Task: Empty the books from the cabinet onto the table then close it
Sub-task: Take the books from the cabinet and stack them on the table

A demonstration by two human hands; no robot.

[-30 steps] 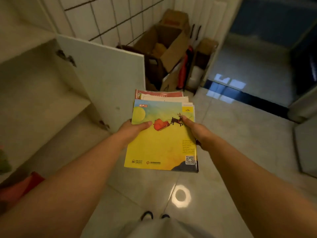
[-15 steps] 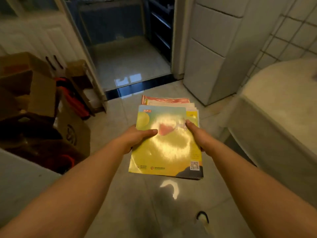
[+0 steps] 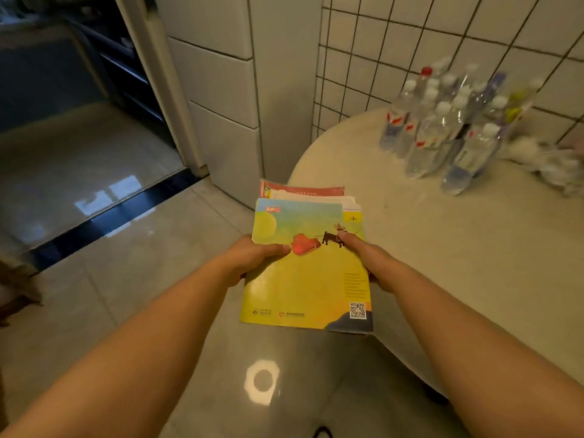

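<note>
Stack of books [image 3: 306, 267] held at the near edge of the table [image 3: 458, 254].
My left hand [image 3: 252, 259] and right hand [image 3: 363, 260] clamp its sides, thumbs on top; thin glossy covers look light, floppy and likely to slide, so I'd support underneath.

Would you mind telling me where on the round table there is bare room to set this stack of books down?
The table is bare across its near and middle part, from the rim beside the stack of books up to the water bottles. The far side by the tiled wall is crowded with bottles, with white crumpled items at the far right.
</note>
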